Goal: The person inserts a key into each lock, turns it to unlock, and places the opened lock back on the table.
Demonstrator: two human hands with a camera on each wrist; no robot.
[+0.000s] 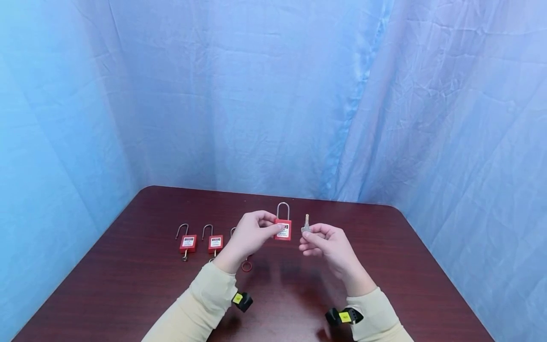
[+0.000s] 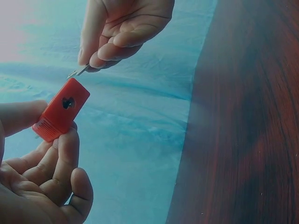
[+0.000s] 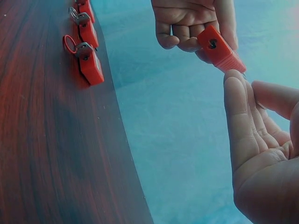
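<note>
Head view: raised left hand [image 1: 252, 235], right hand [image 1: 326, 244].

Four red padlocks [image 1: 282, 229] (one held up), one loose key [image 1: 306, 223], one table [image 1: 128, 280]

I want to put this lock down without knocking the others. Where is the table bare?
Bare wood lies right of the right hand out to the table edge, and near, between the sleeves. It is crowded left of the left hand, where the red padlocks lie in a row with keys.

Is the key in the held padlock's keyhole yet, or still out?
Out. The small silver key, pinched by the right hand, sits apart from the red plastic padlock in the left hand; its keyhole shows empty.
</note>
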